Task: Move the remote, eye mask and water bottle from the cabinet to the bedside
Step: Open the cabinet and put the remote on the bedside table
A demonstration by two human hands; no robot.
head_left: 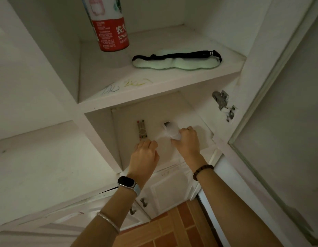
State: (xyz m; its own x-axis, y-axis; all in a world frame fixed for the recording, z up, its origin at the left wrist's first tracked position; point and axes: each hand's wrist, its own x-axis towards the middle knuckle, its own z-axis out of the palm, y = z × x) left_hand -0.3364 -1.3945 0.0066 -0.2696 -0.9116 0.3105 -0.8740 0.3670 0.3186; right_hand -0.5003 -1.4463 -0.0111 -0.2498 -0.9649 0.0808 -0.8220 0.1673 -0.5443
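A grey remote (141, 130) with coloured buttons lies on the lower cabinet shelf (199, 134). My left hand (144, 155) is at its near end with fingers curled, and I cannot see whether they grip it. My right hand (187, 139) is closed around a white remote (169, 130) with a dark display, just to the right on the same shelf. On the upper shelf (154, 86) a pale green eye mask (172, 64) with a black strap lies flat. A water bottle (110, 25) with a red label stands to its left.
The cabinet door (279, 122) stands open on the right, with a metal hinge (223, 104) on the frame. Open white compartments lie to the left. Below are closed cabinet doors with small handles (144, 202) and an orange tiled floor (172, 229).
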